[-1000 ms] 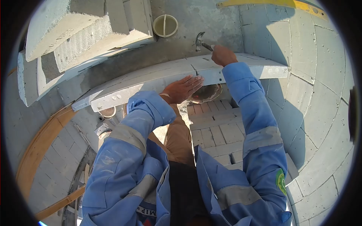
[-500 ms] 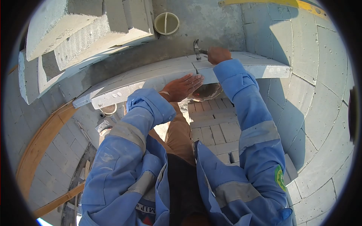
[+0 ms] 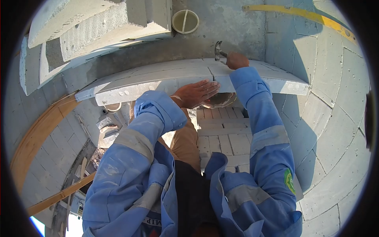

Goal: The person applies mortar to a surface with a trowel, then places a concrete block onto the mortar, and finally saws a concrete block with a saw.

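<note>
My left hand [image 3: 198, 94] lies flat, fingers stretched out together, on the near face of a row of pale wall blocks [image 3: 158, 78]. Its fingertips are close to the vertical joint between two blocks. Closed round the handle of a claw hammer [image 3: 218, 50], my right hand [image 3: 237, 60] is over the top of the right-hand block. The hammer's metal head points left, near the far edge of the row. Most of the handle is hidden inside my fist.
Large pale blocks [image 3: 102, 33] are stacked at the upper left. Beyond the row stands a round bucket [image 3: 185, 21]. A yellow level [image 3: 300, 13] lies at the upper right. Another bucket [image 3: 211, 106] sits below my left hand, near stacked bricks [image 3: 221, 144]. Wooden boards [image 3: 43, 130] cross the left.
The view has shifted, so the bucket and block row appear farther right. The hammer head appears slightly higher above the blocks. My left hand stays flat against the row.
</note>
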### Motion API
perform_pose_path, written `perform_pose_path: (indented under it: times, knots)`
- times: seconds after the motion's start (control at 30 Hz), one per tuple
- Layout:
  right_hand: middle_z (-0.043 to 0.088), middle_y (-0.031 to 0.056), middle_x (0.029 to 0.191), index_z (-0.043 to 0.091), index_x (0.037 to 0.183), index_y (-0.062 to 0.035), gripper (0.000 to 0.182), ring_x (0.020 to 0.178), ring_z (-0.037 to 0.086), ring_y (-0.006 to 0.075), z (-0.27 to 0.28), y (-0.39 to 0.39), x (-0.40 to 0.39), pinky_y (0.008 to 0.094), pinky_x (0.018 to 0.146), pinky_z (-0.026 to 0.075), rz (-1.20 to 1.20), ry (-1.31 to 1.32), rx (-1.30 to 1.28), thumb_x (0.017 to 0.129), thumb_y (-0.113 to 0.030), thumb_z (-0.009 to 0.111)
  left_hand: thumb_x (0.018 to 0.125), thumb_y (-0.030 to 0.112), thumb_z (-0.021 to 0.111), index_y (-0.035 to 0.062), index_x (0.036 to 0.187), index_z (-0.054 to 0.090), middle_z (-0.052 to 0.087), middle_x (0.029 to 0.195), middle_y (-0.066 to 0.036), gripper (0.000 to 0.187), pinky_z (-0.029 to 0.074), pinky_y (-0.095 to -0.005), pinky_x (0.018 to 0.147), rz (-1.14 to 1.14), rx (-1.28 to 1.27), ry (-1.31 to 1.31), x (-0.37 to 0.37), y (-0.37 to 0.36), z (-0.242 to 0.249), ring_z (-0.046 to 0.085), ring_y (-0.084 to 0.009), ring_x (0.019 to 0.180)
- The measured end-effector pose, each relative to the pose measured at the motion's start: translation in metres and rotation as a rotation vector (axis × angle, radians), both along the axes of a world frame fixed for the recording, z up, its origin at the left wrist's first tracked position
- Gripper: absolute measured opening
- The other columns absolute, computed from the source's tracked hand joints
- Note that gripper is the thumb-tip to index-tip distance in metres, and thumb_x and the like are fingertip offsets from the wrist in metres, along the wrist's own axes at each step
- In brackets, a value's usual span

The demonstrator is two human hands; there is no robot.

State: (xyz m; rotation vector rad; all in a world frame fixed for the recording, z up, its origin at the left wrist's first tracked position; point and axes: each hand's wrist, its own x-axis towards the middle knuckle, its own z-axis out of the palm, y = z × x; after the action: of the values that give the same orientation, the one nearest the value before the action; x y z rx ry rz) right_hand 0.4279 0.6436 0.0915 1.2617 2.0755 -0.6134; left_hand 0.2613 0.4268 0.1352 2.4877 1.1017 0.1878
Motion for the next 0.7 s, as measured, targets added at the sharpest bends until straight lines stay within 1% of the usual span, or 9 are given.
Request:
perform_pose_path:
  times: [0.03,0.23,0.3,0.37,0.4,0.47,0.5,0.57,0.7]
  knots:
    - [0.073,0.0186,0.103,0.075,0.103,-0.0095,0.025,0.098,0.071,0.0371,0.006,0.001,0.0,0.0474,0.083,0.056,-0.039,-0.005,0.022,0.091,-0.023,0.057,0.087,0.041,0.067,0.008,0.153,0.032,0.029,0.161,-0.005,0.082,0.019,-0.0388,0.125,-0.007,0.005,0.014,0.0,0.001,0.001,0.025,-0.02,0.149]
    - [0.073,0.018,0.103,0.073,0.104,-0.009,0.023,0.097,0.071,0.0375,-0.002,-0.01,-0.005,0.0481,0.082,0.056,-0.174,0.12,0.1,0.088,-0.021,0.061,0.085,0.046,0.069,0.0081,0.155,0.027,0.026,0.163,-0.005,0.09,0.016,-0.0394,0.126,-0.029,-0.015,0.049,-0.001,0.004,0.001,0.021,-0.0207,0.151]
    - [0.073,0.0187,0.105,0.072,0.106,-0.0087,0.025,0.098,0.071,0.0378,-0.005,-0.012,-0.012,0.0485,0.084,0.056,-0.084,0.046,0.008,0.089,-0.021,0.059,0.086,0.048,0.069,0.0082,0.156,0.026,0.025,0.163,-0.005,0.091,0.015,-0.0395,0.126,-0.037,-0.021,0.058,-0.002,0.003,0.002,0.02,-0.0207,0.151]
    - [0.072,0.0193,0.106,0.071,0.108,-0.0083,0.026,0.099,0.07,0.0381,0.004,-0.015,-0.021,0.049,0.085,0.055,-0.001,-0.032,-0.083,0.089,-0.02,0.058,0.099,0.05,0.046,0.0078,0.154,0.03,0.029,0.161,-0.007,0.071,0.017,-0.0406,0.125,-0.072,0.026,0.115,-0.003,0.003,0.004,0.024,-0.0218,0.15]
    - [0.072,0.0191,0.107,0.071,0.108,-0.0083,0.026,0.1,0.07,0.0376,0.007,-0.013,-0.026,0.0487,0.085,0.055,0.014,-0.028,-0.085,0.089,-0.02,0.058,0.099,0.05,0.046,0.0078,0.154,0.03,0.029,0.161,-0.007,0.071,0.017,-0.0406,0.125,-0.071,0.026,0.115,-0.003,0.005,0.004,0.024,-0.0218,0.15]
    - [0.072,0.019,0.107,0.072,0.108,-0.0083,0.026,0.101,0.07,0.0372,0.014,-0.014,-0.03,0.0485,0.085,0.055,0.032,-0.029,-0.089,0.089,-0.02,0.058,0.099,0.049,0.047,0.0078,0.156,0.026,0.027,0.162,-0.007,0.073,0.016,-0.0407,0.126,-0.08,-0.03,0.099,-0.003,0.005,0.005,0.022,-0.022,0.15]
    - [0.073,0.0182,0.107,0.073,0.107,-0.0084,0.026,0.101,0.07,0.0367,0.017,-0.017,-0.03,0.048,0.085,0.055,-0.043,0.033,-0.047,0.088,-0.02,0.058,0.099,0.049,0.047,0.0078,0.156,0.026,0.027,0.162,-0.007,0.073,0.016,-0.0407,0.126,-0.079,-0.029,0.098,-0.002,0.004,0.003,0.022,-0.022,0.15]
    - [0.073,0.0175,0.107,0.074,0.107,-0.0086,0.026,0.101,0.07,0.0362,0.02,-0.02,-0.033,0.0475,0.085,0.056,-0.116,0.096,-0.002,0.088,-0.019,0.059,0.086,0.053,0.067,0.0091,0.157,0.022,0.025,0.163,-0.005,0.096,0.012,-0.0404,0.127,-0.051,0.018,0.108,-0.001,0.002,-0.002,0.019,-0.0217,0.151]
    - [0.071,0.0193,0.109,0.071,0.11,-0.0071,0.028,0.101,0.069,0.0384,0.021,-0.02,-0.038,0.0484,0.086,0.054,0.041,0.025,-0.086,0.091,-0.021,0.056,0.086,0.053,0.067,0.0092,0.157,0.022,0.025,0.163,-0.005,0.094,0.011,-0.0402,0.127,-0.071,-0.037,0.091,-0.002,0.002,0.002,0.02,-0.021,0.151]
